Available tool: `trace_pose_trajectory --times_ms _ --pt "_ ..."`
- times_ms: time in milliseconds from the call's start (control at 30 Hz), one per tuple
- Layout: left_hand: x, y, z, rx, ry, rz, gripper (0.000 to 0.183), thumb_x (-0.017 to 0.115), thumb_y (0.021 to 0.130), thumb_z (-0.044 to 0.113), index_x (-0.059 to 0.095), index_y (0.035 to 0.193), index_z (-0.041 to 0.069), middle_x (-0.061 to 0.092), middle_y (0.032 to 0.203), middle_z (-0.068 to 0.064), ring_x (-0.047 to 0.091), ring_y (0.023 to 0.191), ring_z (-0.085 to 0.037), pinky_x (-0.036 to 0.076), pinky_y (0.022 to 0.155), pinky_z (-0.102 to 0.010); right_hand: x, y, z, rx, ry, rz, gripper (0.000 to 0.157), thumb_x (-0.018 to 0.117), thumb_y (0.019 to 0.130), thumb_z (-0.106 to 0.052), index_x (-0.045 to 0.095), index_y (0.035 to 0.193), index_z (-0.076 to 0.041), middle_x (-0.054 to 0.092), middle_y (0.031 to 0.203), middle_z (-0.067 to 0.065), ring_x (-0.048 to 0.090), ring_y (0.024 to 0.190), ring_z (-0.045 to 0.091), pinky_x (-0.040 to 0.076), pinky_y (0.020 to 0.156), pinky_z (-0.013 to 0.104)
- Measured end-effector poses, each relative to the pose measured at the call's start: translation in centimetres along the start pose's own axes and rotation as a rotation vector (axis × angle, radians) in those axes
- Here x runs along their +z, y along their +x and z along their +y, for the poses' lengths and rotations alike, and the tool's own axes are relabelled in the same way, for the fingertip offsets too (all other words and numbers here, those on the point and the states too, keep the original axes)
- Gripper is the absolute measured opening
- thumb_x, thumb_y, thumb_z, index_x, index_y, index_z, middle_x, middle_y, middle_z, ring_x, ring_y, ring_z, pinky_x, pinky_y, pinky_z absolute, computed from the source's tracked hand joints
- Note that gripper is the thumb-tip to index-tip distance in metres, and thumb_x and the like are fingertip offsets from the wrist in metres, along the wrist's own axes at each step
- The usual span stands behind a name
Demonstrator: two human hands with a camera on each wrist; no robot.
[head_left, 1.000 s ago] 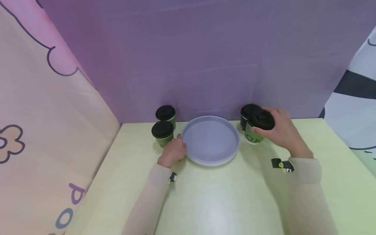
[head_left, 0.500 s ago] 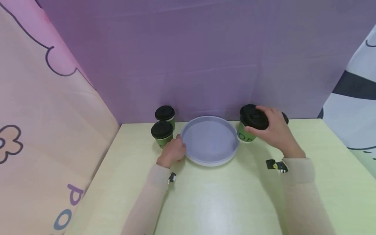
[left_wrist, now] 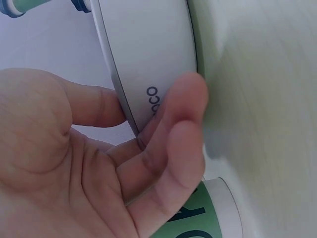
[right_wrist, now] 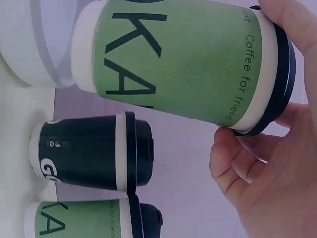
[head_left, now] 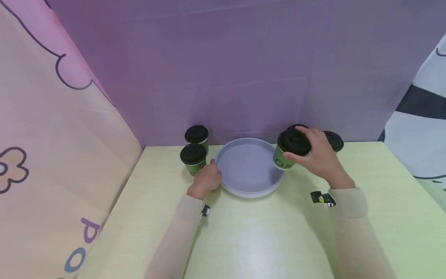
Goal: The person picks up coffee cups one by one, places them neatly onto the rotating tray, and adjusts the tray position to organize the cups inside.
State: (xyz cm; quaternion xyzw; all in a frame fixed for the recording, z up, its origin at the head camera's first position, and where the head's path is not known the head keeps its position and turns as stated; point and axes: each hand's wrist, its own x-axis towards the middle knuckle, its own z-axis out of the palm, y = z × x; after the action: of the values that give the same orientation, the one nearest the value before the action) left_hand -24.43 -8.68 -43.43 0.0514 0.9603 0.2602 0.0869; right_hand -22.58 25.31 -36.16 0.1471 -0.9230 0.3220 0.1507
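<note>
In the head view my right hand (head_left: 320,161) grips a green paper coffee cup (head_left: 283,158) by its black lid. The cup is raised and slightly tilted over the right rim of a round pale lavender tray (head_left: 244,166). My left hand (head_left: 207,179) holds the tray's left rim; in the left wrist view the thumb (left_wrist: 96,105) lies inside the rim and the fingers (left_wrist: 185,148) bear on the outer wall. The right wrist view shows the held cup's base beside the tray edge, with fingers around the lid.
Two lidded green cups, a rear one (head_left: 196,134) and a front one (head_left: 192,155), stand left of the tray. Behind the right hand stand a dark lidded cup (right_wrist: 81,151) and another green cup (right_wrist: 77,219). A purple cloth (head_left: 223,69) hangs along the table's back edge.
My right hand has carried the green cup leftward, from beside the tray to over its right rim, uncovering another cup at the right. The left hand stays on the tray.
</note>
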Motion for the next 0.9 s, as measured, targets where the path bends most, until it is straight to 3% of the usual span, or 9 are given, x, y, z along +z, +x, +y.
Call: trace_pose_trajectory --times_ms 267,633,733,900 --pt "0.0 0.0 0.1 -0.018 0.009 0.005 0.060 0.038 0.108 0.021 0.023 0.157 -0.010 0.063 0.057 -0.006 0.056 0.044 -0.019 0.045 0.055 -0.033 1.9 0.1 -1.2 -0.086 0.025 0.006 0.086 0.087 0.080 -0.039 0.047 0.151 -0.011 0.048 0.149 0.020 0.039 0.138 0.042 0.034 0.110 0.066" --pt "0.0 0.2 0.1 -0.007 0.055 0.041 0.056 0.039 0.108 0.020 0.029 0.154 -0.009 0.063 0.064 -0.007 0.067 0.075 -0.028 0.053 0.070 -0.039 2.6 0.1 -2.1 -0.047 -0.023 -0.077 0.091 0.084 0.081 -0.047 0.042 0.155 -0.015 0.046 0.149 0.017 0.040 0.138 0.038 0.037 0.110 0.065" --pt "0.1 0.2 0.1 -0.007 0.060 0.047 0.056 0.039 0.107 0.020 0.030 0.154 -0.009 0.066 0.073 -0.011 0.068 0.079 -0.030 0.054 0.072 -0.040 2.7 0.0 -2.2 -0.047 -0.020 -0.092 0.092 0.084 0.081 -0.049 0.042 0.155 -0.014 0.046 0.149 0.018 0.040 0.138 0.038 0.037 0.110 0.066" --pt "0.1 0.2 0.1 -0.007 0.074 0.057 0.056 0.039 0.107 0.020 0.031 0.154 -0.009 0.071 0.100 -0.024 0.068 0.085 -0.033 0.056 0.077 -0.045 3.0 0.0 -2.7 -0.060 -0.017 -0.120 0.092 0.083 0.081 -0.050 0.042 0.155 -0.012 0.046 0.150 0.020 0.040 0.139 0.041 0.036 0.111 0.068"
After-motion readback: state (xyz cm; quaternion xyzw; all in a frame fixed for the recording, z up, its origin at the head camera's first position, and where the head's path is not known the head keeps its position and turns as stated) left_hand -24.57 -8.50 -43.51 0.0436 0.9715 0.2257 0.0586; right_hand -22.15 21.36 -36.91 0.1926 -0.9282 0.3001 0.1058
